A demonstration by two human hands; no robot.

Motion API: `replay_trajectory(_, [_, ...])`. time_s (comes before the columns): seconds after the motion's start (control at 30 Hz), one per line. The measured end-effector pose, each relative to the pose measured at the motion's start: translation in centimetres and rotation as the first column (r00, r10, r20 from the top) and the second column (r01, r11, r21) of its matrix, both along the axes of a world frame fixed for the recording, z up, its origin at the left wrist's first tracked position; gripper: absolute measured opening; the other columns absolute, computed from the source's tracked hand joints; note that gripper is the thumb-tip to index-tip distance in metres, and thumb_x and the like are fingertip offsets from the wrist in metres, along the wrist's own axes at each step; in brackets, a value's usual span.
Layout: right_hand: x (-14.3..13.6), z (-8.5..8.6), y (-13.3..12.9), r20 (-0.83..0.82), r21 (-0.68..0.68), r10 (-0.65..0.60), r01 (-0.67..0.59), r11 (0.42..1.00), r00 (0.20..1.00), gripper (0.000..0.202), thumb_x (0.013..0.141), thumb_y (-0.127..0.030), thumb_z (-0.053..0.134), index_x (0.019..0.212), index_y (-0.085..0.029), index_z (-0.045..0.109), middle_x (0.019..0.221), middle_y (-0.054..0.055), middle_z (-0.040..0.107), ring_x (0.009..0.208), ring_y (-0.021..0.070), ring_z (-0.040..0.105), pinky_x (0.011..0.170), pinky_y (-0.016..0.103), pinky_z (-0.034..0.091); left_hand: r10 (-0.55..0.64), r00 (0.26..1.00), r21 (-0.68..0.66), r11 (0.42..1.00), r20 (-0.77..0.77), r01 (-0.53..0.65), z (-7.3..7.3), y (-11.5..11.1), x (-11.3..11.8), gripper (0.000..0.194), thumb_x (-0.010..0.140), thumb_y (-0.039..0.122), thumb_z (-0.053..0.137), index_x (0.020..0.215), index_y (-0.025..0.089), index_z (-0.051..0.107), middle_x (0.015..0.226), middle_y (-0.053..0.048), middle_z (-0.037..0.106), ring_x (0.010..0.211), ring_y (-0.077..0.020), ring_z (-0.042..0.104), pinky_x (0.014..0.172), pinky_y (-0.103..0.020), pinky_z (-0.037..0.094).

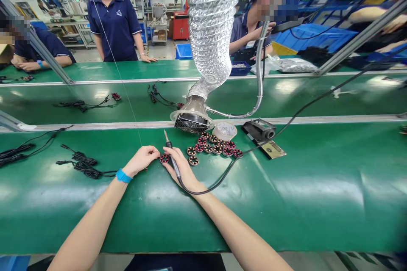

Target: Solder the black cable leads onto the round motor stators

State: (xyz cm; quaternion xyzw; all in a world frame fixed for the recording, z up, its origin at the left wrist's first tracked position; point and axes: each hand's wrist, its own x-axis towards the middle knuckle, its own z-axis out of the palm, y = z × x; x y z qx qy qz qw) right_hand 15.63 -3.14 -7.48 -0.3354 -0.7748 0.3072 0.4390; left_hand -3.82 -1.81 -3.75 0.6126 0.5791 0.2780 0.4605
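Observation:
My right hand (183,168) is closed with a soldering iron (175,167) lying across it, its tip pointing up and away. Between that hand's thumb and forefinger sits a small round motor stator (164,159) with red and black windings. My left hand (142,161), a blue band (123,176) on its wrist, is pinched closed at the stator's left edge. What its fingertips hold is too small to make out. A thin wire (129,103) comes down from above to the left hand. A bundled black cable (85,165) runs along the table towards the left wrist.
Several stators (208,148) lie right of my hands, by a round white tub (224,130). A fume extractor nozzle (191,119) hangs behind them. An iron stand (260,130) is farther right. The iron's cord crosses my right forearm. Co-workers (114,29) are at the opposite bench.

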Motion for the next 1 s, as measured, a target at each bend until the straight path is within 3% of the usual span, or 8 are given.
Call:
replay_trajectory(0.2, [-0.2,-0.1,0.1,-0.023,-0.013,-0.016,0.015,1.0,1.0,0.055,0.087,-0.008,0.061,0.137,-0.026,0.047,0.118,0.008,0.054,0.105,0.018,0.062,0.098,0.034,0.052,-0.043,0.996,0.005,0.999,0.084,0.043,0.0,0.0,0.4,0.032,0.082,0.047,0.059,0.079,0.015,0.062,0.077,-0.001,0.063,0.067,-0.0137,0.054,0.062,-0.024,0.041])
replay_trajectory(0.4, [-0.1,-0.1,0.1,-0.027,0.005,-0.038,0.039,0.999,0.999,0.056,0.086,-0.007,0.062,0.137,-0.027,0.048,0.116,0.007,0.055,0.103,0.0179,0.064,0.096,0.034,0.054,0.009,1.0,0.001,1.0,-0.022,-0.009,1.2,-0.5,-0.3,0.037,0.081,0.05,0.06,0.084,0.014,0.068,0.078,-0.003,0.066,0.07,-0.0156,0.056,0.064,-0.025,0.044])
replay_trajectory(0.6, [0.0,-0.1,0.1,-0.042,0.0,-0.038,0.038,0.999,0.998,0.056,0.087,-0.007,0.062,0.137,-0.028,0.047,0.119,0.008,0.054,0.104,0.0178,0.064,0.096,0.034,0.053,-0.028,0.999,-0.13,0.991,-0.04,0.023,1.6,-1.2,0.1,0.041,0.074,0.05,0.068,0.091,0.013,0.068,0.079,-0.003,0.066,0.053,-0.0103,0.048,0.047,-0.022,0.035])
replay_trajectory(0.77, [0.1,-0.2,0.0,-0.047,0.025,-0.063,0.064,0.998,0.997,0.057,0.086,-0.007,0.063,0.137,-0.028,0.047,0.117,0.007,0.053,0.103,0.0183,0.064,0.094,0.034,0.055,-0.078,0.994,-0.073,0.995,-0.081,0.072,1.1,-1.2,0.2,0.036,0.073,0.046,0.069,0.086,0.013,0.07,0.079,-0.005,0.069,0.061,-0.0131,0.053,0.056,-0.024,0.038])
replay_trajectory(1.0, [0.0,-0.3,0.0,-0.05,0.001,-0.084,0.085,0.996,0.995,0.058,0.085,-0.007,0.063,0.137,-0.028,0.047,0.117,0.007,0.053,0.102,0.0182,0.065,0.094,0.035,0.055,-0.071,0.992,-0.033,0.997,-0.102,0.068,1.6,-1.4,0.5,0.034,0.08,0.048,0.059,0.083,0.015,0.066,0.066,0.001,0.057,0.053,-0.0107,0.041,0.049,-0.022,0.033])
